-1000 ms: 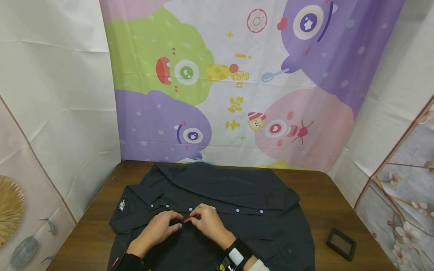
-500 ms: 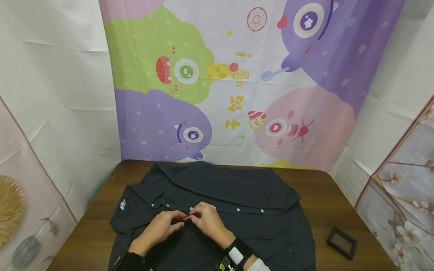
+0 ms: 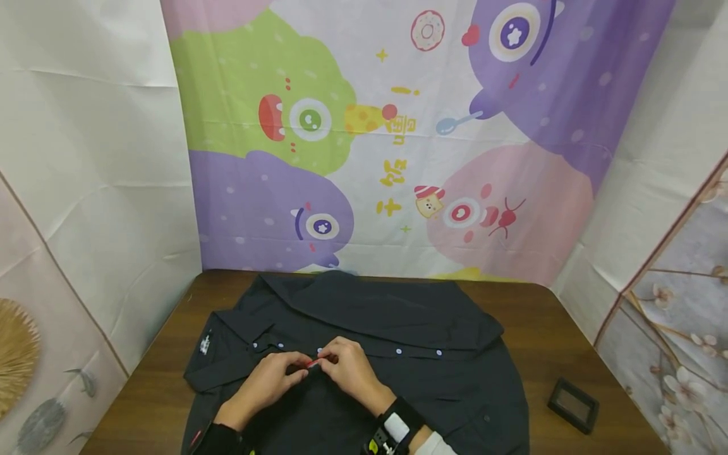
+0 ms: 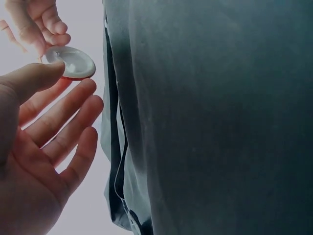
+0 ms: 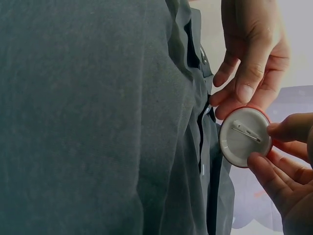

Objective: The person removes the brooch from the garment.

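Note:
Between my two hands is a round pin-back button badge (image 5: pixel 234 146) with a red rim and a pale back. Its safety-pin fastener (image 5: pixel 246 131) faces the right wrist camera and looks closed. My left hand (image 3: pixel 272 379) pinches one edge of the badge, thumb on the pale back and fingers beneath in the left wrist view. Fingertips and thumb of my right hand (image 3: pixel 351 374) grip the opposite edge. Below both hands lies a dark button-up shirt (image 3: pixel 398 392); the badge is held apart from its fabric. In the head view only a red sliver of badge shows.
The shirt covers most of the brown wooden table (image 3: pixel 563 335), its placket marked by several pale buttons (image 3: pixel 399 351). A small black rectangular frame (image 3: pixel 573 406) lies at the right. Behind the table hangs a cartoon-print cloth (image 3: pixel 387 240).
The badge has tilted slightly between my fingers, and my right hand has shifted a little up and left. My left hand stays nearly still; the shirt has not moved.

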Demonstrator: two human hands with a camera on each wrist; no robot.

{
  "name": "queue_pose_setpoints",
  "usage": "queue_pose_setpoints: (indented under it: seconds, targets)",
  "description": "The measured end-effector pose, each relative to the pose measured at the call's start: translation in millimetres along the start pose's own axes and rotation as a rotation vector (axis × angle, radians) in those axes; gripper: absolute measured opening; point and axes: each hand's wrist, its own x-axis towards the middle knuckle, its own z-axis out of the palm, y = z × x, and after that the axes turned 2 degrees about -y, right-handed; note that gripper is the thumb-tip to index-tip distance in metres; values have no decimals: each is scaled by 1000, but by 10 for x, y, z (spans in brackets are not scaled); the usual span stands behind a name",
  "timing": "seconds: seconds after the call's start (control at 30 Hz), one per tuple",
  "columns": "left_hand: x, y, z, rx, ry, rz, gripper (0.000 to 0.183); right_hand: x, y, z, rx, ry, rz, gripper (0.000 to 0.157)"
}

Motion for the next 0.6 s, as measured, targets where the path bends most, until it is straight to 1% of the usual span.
queue_pose_setpoints:
  seconds: [0.1, 0.2, 0.37, 0.47, 0.6]
  targets:
    - [3, -6, 2, -7, -5, 2, 17, -6, -2, -10, 8, 2, -1, 5]
    - [2, -1, 0, -27, -8, -11, 16, -8, 5, -3, 10, 1, -1, 5]
    - [-5, 17, 5, -30, -9, -18, 14, -15, 17, 7, 3, 5, 0, 6]
    - [-5, 31, -1, -22, -3, -18, 14, -11, 17, 2, 0, 16, -6, 7]
    - [-2, 40, -16, -17, 24, -19, 13, 6, 11, -10, 1, 33, -16, 7]
